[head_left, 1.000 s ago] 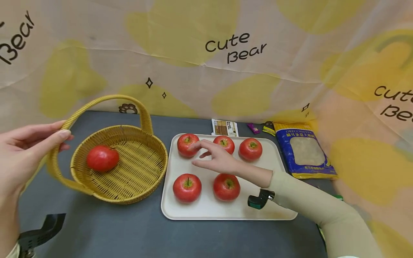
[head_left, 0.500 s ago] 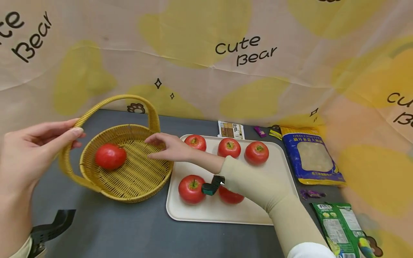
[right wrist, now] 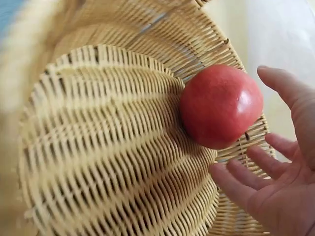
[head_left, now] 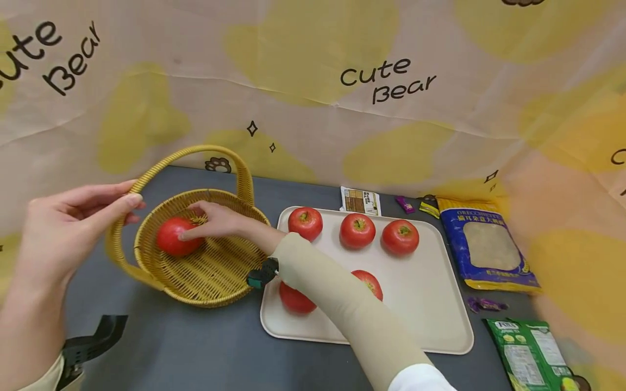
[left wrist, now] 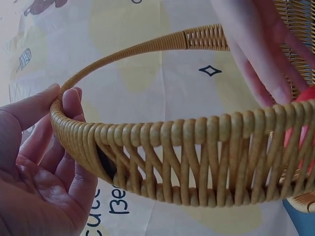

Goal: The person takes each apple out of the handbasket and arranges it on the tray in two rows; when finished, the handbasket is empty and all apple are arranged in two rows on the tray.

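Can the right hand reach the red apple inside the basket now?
Probably yes: the right hand is already inside the basket, open beside the apple, with nothing between them.

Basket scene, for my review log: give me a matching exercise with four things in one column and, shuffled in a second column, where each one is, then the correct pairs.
Things:
1. left hand
2. right hand
3. blue packet
4. five red fruits

Places:
A. on the white tray
B. inside the basket, at the single red fruit
C. on the basket handle
D. on the table, right of the tray

Pairs: 1-C, 2-B, 3-D, 4-A
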`<state>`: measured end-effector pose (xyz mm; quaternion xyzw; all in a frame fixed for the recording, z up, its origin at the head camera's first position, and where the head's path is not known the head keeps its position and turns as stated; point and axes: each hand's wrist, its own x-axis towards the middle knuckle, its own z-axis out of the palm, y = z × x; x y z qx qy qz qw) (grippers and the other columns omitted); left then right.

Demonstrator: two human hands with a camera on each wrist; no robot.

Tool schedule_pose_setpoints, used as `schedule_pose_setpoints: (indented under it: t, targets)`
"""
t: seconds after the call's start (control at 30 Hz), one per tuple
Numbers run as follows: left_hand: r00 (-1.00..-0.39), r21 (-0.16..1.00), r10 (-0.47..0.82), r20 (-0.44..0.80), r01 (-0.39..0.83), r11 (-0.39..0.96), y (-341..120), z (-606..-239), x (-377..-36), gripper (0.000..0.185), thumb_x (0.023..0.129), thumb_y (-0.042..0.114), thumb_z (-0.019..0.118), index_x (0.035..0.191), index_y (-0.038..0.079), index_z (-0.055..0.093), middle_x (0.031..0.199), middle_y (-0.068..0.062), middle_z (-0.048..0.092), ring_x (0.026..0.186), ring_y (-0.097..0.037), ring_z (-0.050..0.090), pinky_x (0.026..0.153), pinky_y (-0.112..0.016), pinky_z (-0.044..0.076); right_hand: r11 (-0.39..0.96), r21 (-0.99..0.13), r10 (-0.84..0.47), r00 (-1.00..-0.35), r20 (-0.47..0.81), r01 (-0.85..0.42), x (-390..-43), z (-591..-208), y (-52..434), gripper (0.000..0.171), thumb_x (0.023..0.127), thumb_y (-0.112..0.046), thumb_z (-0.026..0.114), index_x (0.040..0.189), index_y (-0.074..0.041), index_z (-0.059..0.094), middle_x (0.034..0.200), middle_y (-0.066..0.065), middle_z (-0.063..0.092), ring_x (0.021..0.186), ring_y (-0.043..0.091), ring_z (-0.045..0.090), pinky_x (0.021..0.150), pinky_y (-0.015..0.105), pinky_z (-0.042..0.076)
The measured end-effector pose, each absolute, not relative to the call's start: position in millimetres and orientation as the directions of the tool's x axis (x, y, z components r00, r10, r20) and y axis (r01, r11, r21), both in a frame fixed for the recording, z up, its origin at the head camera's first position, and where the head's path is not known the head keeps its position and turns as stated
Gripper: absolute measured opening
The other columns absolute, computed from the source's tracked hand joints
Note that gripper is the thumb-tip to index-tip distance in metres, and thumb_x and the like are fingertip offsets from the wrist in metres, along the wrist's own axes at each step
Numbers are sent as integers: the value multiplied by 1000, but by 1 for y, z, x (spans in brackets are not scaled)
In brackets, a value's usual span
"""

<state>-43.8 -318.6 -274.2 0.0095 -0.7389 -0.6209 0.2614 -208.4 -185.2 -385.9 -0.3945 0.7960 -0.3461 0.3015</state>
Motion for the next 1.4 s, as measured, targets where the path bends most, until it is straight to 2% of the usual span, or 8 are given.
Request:
schedule_pose_setpoints:
  t: [0.1, 0.23, 0.53, 0.7, 0.87, 1.07, 1.27, 1.4]
  targets:
    - [-865, 925, -327, 380, 346, 160, -313, -275, -47, 23, 79, -13, 73, 102, -10, 72, 84, -1, 75, 60, -11, 69, 64, -14, 54, 492, -799, -808, -521, -273, -345, -209, -391, -190, 75, 88, -41, 70, 150, -19, 35, 147, -4, 42, 126, 6, 45, 93, 18, 42]
    - [-866, 926, -330, 376, 342, 159, -308, -275, -49, 22, 79, -12, 74, 101, -9, 72, 83, -1, 75, 59, -11, 69, 64, -14, 54, 520, -806, -789, -521, -327, -282, -206, -398, -195, 75, 87, -41, 71, 149, -20, 34, 139, -6, 46, 116, 5, 49, 89, 20, 45]
    - [-867, 924, -327, 377, 329, 194, -304, -275, -54, 22, 80, -10, 74, 102, -8, 72, 84, 0, 75, 59, -10, 69, 64, -13, 54, 531, -755, -768, -595, -238, -384, -203, -402, -189, 74, 79, -40, 80, 140, -25, 43, 127, -8, 53, 106, 5, 54, 83, 17, 44]
    - [-863, 920, -321, 390, 348, 181, -307, -277, -55, 23, 80, -13, 72, 103, -9, 72, 82, 0, 75, 59, -10, 69, 64, -13, 54, 502, -746, -784, -594, -181, -437, -203, -389, -174, 77, 75, -41, 83, 140, -28, 44, 128, -9, 54, 107, 5, 54, 81, 17, 45]
    - [-862, 921, -325, 389, 374, 111, -308, -277, -53, 24, 79, -17, 70, 103, -10, 72, 85, -1, 75, 60, -11, 69, 62, -14, 54, 450, -766, -802, -586, -120, -459, -197, -376, -147, 77, 75, -42, 83, 140, -28, 44, 127, -9, 53, 106, 5, 54, 82, 17, 46]
    - [-870, 935, -346, 352, 341, 95, -312, -279, -50, 27, 81, -17, 68, 101, 0, 75, 82, 1, 75, 57, -9, 69, 60, -12, 53, 389, -813, -814, -575, -84, -432, -182, -367, -102, 75, 75, -40, 83, 140, -27, 45, 126, -10, 53, 106, 4, 53, 84, 19, 47]
    - [-854, 906, -328, 404, 423, 16, -316, -284, -52, 28, 81, -22, 64, 104, -8, 72, 82, -5, 75, 58, -11, 69, 59, -14, 54, 378, -837, -803, -591, -84, -395, -171, -364, -54, 75, 76, -40, 82, 140, -30, 45, 123, -11, 53, 107, 5, 53, 81, 23, 51]
    - [-858, 889, -301, 417, 454, -60, -321, -288, -54, 30, 83, -24, 59, 105, -7, 72, 85, -7, 75, 62, -12, 71, 58, -18, 55, 396, -854, -775, -622, -113, -338, -168, -359, -19, 74, 76, -39, 82, 140, -32, 44, 125, -11, 52, 112, 9, 52, 80, 26, 53]
